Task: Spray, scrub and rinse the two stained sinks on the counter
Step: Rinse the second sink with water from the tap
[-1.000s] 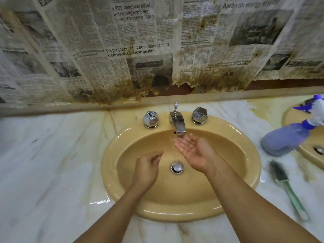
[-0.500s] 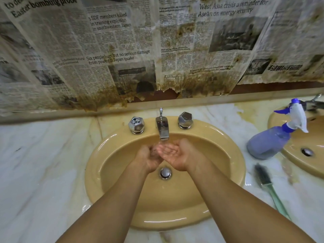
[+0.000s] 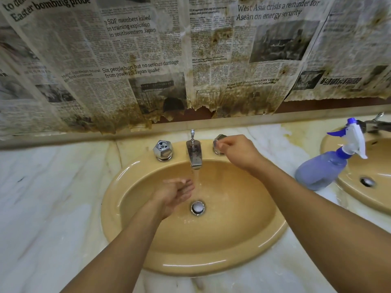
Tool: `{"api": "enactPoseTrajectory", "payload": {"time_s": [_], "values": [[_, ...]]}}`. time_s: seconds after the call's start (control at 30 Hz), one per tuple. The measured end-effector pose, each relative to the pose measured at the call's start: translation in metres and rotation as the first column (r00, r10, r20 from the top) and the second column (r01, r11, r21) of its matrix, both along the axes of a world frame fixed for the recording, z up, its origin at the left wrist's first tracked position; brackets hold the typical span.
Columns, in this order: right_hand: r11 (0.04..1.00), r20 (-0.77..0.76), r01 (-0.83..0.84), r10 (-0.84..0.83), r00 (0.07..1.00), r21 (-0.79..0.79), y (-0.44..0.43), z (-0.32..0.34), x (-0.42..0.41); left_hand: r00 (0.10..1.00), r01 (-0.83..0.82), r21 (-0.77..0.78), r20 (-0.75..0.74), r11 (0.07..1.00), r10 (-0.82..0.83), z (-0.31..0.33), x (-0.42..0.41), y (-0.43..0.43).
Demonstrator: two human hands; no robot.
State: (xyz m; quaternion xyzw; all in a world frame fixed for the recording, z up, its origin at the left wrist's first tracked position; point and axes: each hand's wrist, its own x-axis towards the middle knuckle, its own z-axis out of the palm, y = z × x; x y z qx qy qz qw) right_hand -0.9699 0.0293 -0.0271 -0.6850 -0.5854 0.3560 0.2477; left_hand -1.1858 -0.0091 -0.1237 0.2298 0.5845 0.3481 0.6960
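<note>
Far left and front: marble worktop point(image 3: 42, 208), white with grey veins, yellowish stains toward the right.
Along the wall above: newspaper point(image 3: 148, 49) sheets, browned and torn at the lower edge.
Set into the worktop at centre: 1 tan oval sink point(image 3: 110, 208), glossy and wet inside.
On its back rim, leftmost of 3 chrome fittings: left knob point(image 3: 163, 150), faceted, untouched.
Inside the basin, left of centre: left hand point(image 3: 175, 193), palm turned up and inward, fingers straight and together, holding nothing, fingertips just beside the water point(image 3: 196, 176); contact cannot be told.
Centre of back rim: spout point(image 3: 194, 154), running a thin stream down toward the drain point(image 3: 198, 207).
Right of the spout: right knob point(image 3: 219, 143), partly covered by the right hand point(image 3: 237, 151), fingers curled and clamped on it.
Further right: blue spray bottle point(image 3: 321, 172), tilted, base on the worktop between the 2 sinks, white-and-blue nozzle over the next rim.
Far right, cut by the frame edge: second sink point(image 3: 364, 199), same tan colour.
</note>
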Motion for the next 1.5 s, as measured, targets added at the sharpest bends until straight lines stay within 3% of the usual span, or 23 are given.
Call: {"api": "enactPoseTrajectory", "payload": {"time_s": [0.03,0.07,0.13,0.17,0.23,0.3,0.4,0.47,0.53,0.6,0.7,0.87,1.23,1.37,1.43,1.5], "values": [[0.998,0.123,-0.041,0.035,0.992,0.045,-0.003,-0.003,0.010,0.977,0.064,0.137,-0.208,0.988,-0.034,-0.002,-0.010,-0.004],[0.991,0.235,-0.101,0.078,0.969,0.088,-0.004,-0.008,0.020,0.893,0.177,0.272,-0.449,0.946,-0.038,-0.005,-0.025,-0.007],[0.960,0.450,-0.254,0.177,0.875,0.115,0.002,-0.018,0.035,0.531,0.494,0.400,-0.842,0.772,0.096,-0.013,-0.060,-0.012],[0.942,0.557,-0.324,0.223,0.800,0.087,0.008,-0.023,0.038,0.356,0.636,0.397,-0.912,0.662,0.204,-0.017,-0.079,-0.011],[0.895,0.721,-0.446,0.311,0.619,-0.004,0.024,-0.028,0.041,0.169,0.776,0.307,-0.943,0.550,0.287,-0.029,-0.115,-0.007],[0.835,0.798,-0.543,0.384,0.465,-0.085,0.042,-0.029,0.039,0.101,0.823,0.195,-0.975,0.534,0.200,-0.037,-0.142,-0.003],[0.725,0.792,-0.640,0.536,0.291,-0.256,0.069,-0.024,0.039,0.018,0.881,0.077,-0.991,0.468,0.129,-0.043,-0.158,-0.005],[0.648,0.782,-0.671,0.602,0.161,-0.360,0.082,-0.017,0.038,-0.006,0.880,0.057,-0.991,0.472,0.130,-0.045,-0.157,-0.006],[0.628,0.799,-0.669,0.595,0.085,-0.397,0.087,-0.013,0.036,-0.009,0.868,0.060,-0.991,0.492,0.137,-0.044,-0.153,-0.006],[0.689,0.835,-0.638,0.535,0.127,-0.344,0.086,-0.020,0.031,-0.006,0.861,0.073,-0.988,0.504,0.153,-0.045,-0.151,-0.007],[0.824,0.883,-0.541,0.370,0.289,-0.168,0.083,-0.040,0.021,0.009,0.858,0.085,-0.989,0.506,0.149,-0.046,-0.151,-0.008],[0.965,0.882,-0.259,0.144,0.448,-0.026,0.079,-0.055,-0.001,0.015,0.855,0.089,-0.989,0.511,0.147,-0.046,-0.150,-0.009],[0.999,0.848,-0.047,0.021,0.530,0.005,0.079,-0.059,-0.014,0.005,0.841,0.080,-0.990,0.535,0.142,-0.047,-0.149,-0.007],[1.000,0.706,0.031,-0.027,0.708,0.007,0.060,-0.067,-0.012,0.013,0.844,0.090,-0.989,0.529,0.146,-0.048,-0.151,-0.008],[1.000,0.656,-0.008,0.008,0.755,-0.004,0.031,-0.072,-0.006,0.017,0.846,0.092,-0.989,0.525,0.146,-0.048,-0.152,-0.007],[0.992,0.709,-0.119,0.112,0.697,-0.040,-0.015,-0.078,0.000,0.021,0.845,0.094,-0.989,0.526,0.144,-0.047,-0.151,-0.006]]}}
